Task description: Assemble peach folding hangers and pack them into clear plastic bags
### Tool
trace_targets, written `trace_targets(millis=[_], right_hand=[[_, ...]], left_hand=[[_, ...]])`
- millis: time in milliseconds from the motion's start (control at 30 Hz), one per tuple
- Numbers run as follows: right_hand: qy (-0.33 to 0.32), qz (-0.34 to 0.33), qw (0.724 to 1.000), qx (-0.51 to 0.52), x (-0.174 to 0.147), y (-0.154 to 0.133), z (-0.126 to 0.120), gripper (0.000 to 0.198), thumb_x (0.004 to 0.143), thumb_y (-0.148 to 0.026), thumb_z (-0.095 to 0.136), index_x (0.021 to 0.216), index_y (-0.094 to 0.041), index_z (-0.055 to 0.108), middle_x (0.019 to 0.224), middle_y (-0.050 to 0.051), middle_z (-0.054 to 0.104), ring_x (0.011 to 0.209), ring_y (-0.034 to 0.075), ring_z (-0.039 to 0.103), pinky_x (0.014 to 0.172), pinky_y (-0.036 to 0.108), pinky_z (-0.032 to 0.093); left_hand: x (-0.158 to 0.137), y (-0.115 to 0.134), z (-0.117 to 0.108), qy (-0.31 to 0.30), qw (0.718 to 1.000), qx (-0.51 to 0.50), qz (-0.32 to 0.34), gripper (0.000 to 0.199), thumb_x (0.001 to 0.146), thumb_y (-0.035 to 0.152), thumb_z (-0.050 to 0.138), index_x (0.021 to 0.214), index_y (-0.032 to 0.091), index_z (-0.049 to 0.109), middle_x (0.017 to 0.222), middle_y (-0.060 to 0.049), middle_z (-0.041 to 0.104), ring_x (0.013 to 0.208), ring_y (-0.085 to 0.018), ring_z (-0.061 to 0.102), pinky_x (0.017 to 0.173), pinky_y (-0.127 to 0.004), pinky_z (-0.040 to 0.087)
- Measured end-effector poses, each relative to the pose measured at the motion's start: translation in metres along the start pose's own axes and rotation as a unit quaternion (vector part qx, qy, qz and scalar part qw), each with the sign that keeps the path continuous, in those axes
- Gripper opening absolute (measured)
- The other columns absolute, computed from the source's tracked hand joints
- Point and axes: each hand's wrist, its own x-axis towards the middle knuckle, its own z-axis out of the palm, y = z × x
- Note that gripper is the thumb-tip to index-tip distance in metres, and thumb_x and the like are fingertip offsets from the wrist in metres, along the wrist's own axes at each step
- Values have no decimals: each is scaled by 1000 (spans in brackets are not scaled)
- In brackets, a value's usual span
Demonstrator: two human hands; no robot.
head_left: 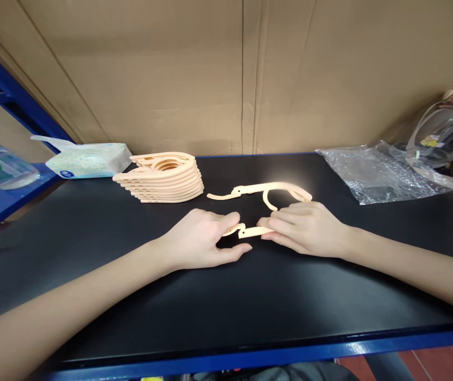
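Observation:
A cream plastic folding clothes hanger (277, 186) lies on the black tabletop, its two arms pointing left and its curved hook between them. My right hand (309, 230) grips the near arm, with fingers and thumb closed around it. On the hinged tip of that same arm, my left hand (206, 238) has its fingers curled over the piece; the thumb sits a little apart below. The far arm's hinged tip bends out to the left, untouched. Behind my left hand stands a neat stack of several folded hangers (163, 180) of the same cream colour.
A tissue pack (91, 159) lies at the back left beside a blue metal frame (20, 111). At the back right are a crumpled clear plastic bag (377, 169) and a transparent bottle with a strap (444, 132). Brown cardboard (150, 74) walls off the back of the table.

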Motion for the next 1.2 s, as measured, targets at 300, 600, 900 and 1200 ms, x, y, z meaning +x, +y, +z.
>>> trace_targets(millis=[300,600,900,1200], right_hand=[[-9,17,1000,23,-1,2,2,27,99,-30,42,92,-17,65,70,-1,69,57,11,61,55,26,40],[-27,30,998,52,-1,3,2,26,99,-31,42,96,-17,63,76,-2,71,57,12,61,55,26,40],[-44,25,997,64,-1,3,1,31,101,-31,36,100,-17,64,77,0,72,60,13,64,56,26,41],[-34,15,997,60,-3,4,1,32,100,-30,39,110,-17,66,79,1,73,56,12,62,52,25,38]], left_hand=[[1,-3,2,16,1000,5,-10,37,93,48,44,69,22,32,51,8,35,40,-11,37,43,-23,21],[1,1,-3,-19,999,7,-26,38,95,48,41,69,21,36,50,6,39,41,-12,41,44,-23,22],[1,0,-3,-48,994,95,30,32,101,41,32,77,20,39,57,2,56,49,-16,55,46,-25,25],[1,-2,-2,-53,983,164,68,33,102,40,29,80,19,40,65,-1,62,49,-18,60,43,-26,25]])
